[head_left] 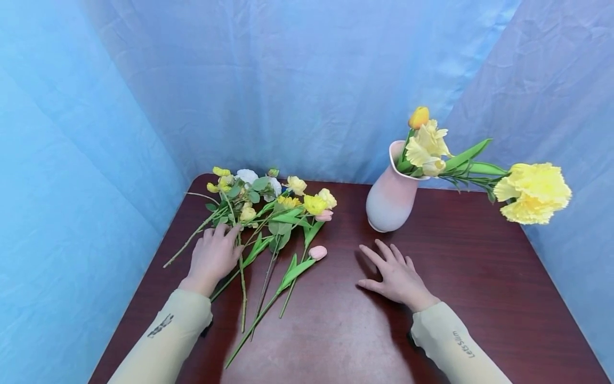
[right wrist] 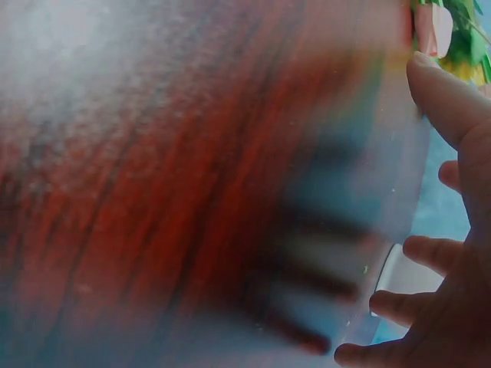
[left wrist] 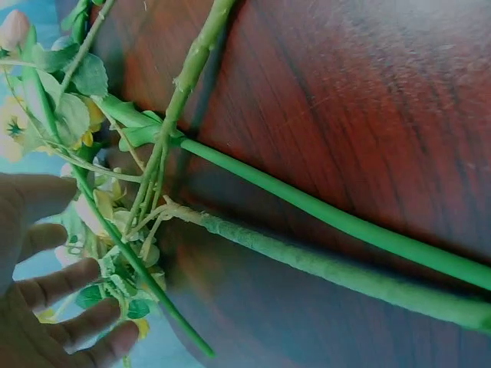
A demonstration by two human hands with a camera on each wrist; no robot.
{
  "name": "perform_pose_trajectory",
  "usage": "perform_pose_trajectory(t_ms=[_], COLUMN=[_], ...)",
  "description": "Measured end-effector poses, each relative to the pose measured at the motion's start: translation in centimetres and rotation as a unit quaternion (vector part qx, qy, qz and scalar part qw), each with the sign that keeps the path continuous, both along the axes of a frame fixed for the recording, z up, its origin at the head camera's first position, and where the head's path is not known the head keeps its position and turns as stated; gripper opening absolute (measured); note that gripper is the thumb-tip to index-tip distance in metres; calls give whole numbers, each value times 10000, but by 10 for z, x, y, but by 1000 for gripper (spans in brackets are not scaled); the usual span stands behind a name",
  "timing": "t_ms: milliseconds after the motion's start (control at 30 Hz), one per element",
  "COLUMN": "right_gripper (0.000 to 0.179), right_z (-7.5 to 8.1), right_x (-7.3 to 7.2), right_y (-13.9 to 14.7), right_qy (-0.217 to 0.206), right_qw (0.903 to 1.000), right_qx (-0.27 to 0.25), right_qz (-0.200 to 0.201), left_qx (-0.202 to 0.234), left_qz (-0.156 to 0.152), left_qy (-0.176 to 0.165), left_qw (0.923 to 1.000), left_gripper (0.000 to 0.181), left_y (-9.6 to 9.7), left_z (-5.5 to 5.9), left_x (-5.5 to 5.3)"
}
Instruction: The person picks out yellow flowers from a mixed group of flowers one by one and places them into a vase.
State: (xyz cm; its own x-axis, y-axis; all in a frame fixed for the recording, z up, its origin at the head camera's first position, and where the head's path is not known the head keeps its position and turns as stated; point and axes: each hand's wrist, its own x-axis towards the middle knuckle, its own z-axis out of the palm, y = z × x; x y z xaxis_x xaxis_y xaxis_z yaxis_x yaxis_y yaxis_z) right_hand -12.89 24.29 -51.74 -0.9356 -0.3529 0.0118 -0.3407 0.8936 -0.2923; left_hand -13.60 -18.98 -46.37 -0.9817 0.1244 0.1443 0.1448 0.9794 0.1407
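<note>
Left hand [head_left: 216,255]: fingers relaxed, over flowers [head_left: 315,205] lying on the surface [head_left: 345,341]. Right hand [head_left: 399,276]: fingers spread, near the vase [head_left: 390,201]. Stems [left wrist: 330,271] are probably light and springy; grasp at mid-length.

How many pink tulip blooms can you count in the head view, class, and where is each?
2. The front bloom lies on the right side of the loose flowers; the rear bloom lies farther back, beside a yellow flower. Others may be hidden among them.
</note>
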Motion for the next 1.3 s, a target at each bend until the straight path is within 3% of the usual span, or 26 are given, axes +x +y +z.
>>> perform_pose_trajectory(t_ms=[200,433,600,800,1067,1300], right_gripper=[85,81,79,78,78,78], right_z=[-4,-3,-2,-3,-8,-10], right_x=[3,5,5,5,5,5], right_y=[0,0,0,1,1,2], right_qy=[-7,-96,-79,-87,13,73], right_qw=[9992,9989,9989,9989,9989,9989], right_qx=[360,416,422,422,410,399], right_qz=[158,190,200,178,211,253], left_qx=[-7,128,287,321,762,1327], left_qz=[420,475,516,577,539,346], left_qy=[-357,-568,-799,-970,-339,341], left_qw=[9985,9972,9951,9931,9951,9900], left_gripper=[49,7,19,18,11,13], left_y=[-2,-4,-6,-4,-1,7], left_z=[-4,-6,-7,-9,-2,7], left_x=[-11,-18,-23,-24,-14,-8])
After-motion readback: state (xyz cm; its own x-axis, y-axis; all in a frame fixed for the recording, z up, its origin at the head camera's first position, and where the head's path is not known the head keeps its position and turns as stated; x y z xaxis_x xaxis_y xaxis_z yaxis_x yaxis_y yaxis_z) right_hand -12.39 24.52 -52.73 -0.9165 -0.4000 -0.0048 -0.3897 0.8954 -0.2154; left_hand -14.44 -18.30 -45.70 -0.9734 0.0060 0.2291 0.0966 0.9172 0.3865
